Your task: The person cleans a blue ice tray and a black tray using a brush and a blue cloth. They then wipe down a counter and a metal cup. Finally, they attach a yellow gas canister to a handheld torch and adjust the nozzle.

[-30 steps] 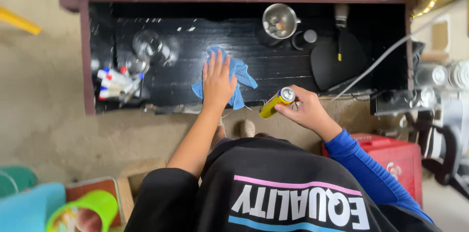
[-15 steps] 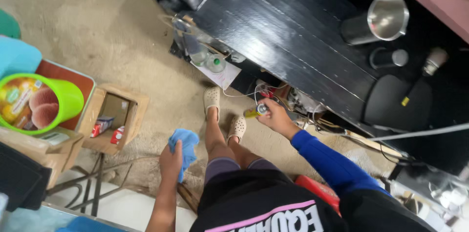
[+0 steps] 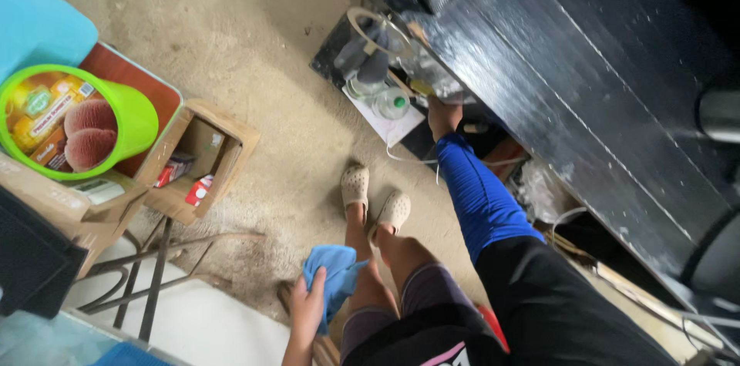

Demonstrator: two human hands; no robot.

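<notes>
Two hands are busy: left hand grips a blue cloth, right hand, grip hidden, could snag the white cable.

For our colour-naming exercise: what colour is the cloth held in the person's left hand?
Light blue; the cloth, gripped by the left hand, shows in the head view.

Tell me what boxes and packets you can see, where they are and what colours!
Green bucket, left: flat yellow-green and orange packets beside two dark red rounds.
Open cardboard box, beside the bucket: small red-and-white cartons inside.
Clear bottle, by the black table: green cap, label too blurred to describe.
</notes>
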